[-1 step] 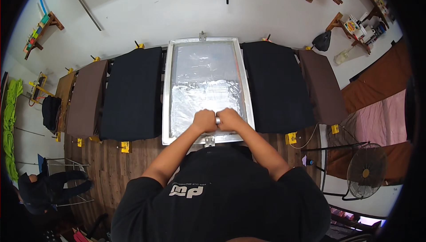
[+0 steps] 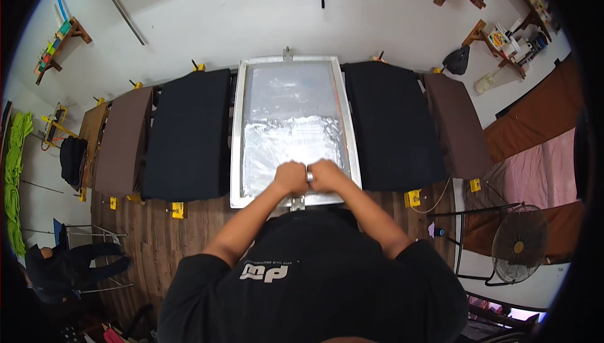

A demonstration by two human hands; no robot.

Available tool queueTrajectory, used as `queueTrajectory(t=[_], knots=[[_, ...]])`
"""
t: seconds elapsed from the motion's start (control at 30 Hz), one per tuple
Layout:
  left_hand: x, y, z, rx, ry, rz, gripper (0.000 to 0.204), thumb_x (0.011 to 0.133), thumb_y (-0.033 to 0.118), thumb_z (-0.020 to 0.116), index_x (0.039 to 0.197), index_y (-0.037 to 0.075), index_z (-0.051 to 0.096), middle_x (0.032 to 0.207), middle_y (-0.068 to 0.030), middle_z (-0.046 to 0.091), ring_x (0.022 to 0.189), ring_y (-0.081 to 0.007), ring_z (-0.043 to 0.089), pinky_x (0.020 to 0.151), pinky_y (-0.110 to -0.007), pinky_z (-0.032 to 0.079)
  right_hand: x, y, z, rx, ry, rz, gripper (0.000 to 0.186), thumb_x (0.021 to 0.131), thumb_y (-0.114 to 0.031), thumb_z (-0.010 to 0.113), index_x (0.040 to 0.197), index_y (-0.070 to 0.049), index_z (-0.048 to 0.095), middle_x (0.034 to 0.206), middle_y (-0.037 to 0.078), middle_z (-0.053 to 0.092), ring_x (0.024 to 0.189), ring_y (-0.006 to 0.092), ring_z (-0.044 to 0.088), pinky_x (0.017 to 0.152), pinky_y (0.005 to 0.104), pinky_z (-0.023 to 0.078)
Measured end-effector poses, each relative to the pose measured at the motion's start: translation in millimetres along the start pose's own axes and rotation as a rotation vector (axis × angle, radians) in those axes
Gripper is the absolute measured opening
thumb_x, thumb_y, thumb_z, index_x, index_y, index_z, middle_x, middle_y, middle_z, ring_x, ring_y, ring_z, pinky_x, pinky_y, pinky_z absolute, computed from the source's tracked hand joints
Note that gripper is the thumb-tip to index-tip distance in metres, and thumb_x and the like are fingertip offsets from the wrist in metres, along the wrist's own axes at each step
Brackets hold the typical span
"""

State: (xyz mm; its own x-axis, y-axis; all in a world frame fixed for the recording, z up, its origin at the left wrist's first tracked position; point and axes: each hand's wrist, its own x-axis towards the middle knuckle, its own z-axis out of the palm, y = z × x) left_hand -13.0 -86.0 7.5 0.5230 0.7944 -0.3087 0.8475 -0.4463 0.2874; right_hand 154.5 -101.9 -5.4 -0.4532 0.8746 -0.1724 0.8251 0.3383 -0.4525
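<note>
A silver-framed screen (image 2: 236, 123) lies in the middle, with a translucent grey surface (image 2: 290, 101) and a shiny, streaked lower half. My left hand (image 2: 290, 177) and my right hand (image 2: 323, 175) are closed in fists side by side over its lower part, both gripping a silver bar (image 2: 309, 176) that shows between them. The rest of the bar is hidden under my fingers. A metal bracket (image 2: 297, 202) sits at the frame's near edge, just below my hands, and another (image 2: 287, 53) at the far edge.
Black (image 2: 185, 132) and brown (image 2: 123, 138) cloth-covered boards flank the screen, with yellow clamps (image 2: 412, 197). A fan (image 2: 518, 242) stands at the lower right, shelves (image 2: 506, 47) hang on the wall, and another person (image 2: 56, 274) in dark clothes is at the lower left.
Both fists and the bar have shifted slightly down the screen toward my body, still closed. The whole view has dropped by a few pixels.
</note>
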Motion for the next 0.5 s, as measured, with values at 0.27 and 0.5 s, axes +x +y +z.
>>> queueTrajectory(t=[0.27,0.5], knots=[[-6,6,-5,-0.071,-0.091,-0.104,0.029,0.071,0.025,0.07,0.091,0.005,0.077,0.092,-0.02,0.075,0.088,-0.0367,0.074,0.08,-0.046,0.06,-4,7,-3,0.077,-0.076,-0.033,0.034,0.068,-0.026,0.073,0.093,-0.003,0.074,0.085,0.024,0.072,0.084,0.0416,0.07,0.079,0.0486,0.057],[16,-6,5,-0.098,0.286,-0.032,0.025,0.072,0.023,0.073,0.089,0.005,0.073,0.091,-0.0174,0.072,0.085,-0.0361,0.071,0.076,-0.046,0.059,21,13,-6,0.036,0.16,-0.027,0.025,0.071,-0.021,0.072,0.092,-0.006,0.073,0.09,0.019,0.074,0.085,0.0408,0.07,0.077,0.0501,0.057]])
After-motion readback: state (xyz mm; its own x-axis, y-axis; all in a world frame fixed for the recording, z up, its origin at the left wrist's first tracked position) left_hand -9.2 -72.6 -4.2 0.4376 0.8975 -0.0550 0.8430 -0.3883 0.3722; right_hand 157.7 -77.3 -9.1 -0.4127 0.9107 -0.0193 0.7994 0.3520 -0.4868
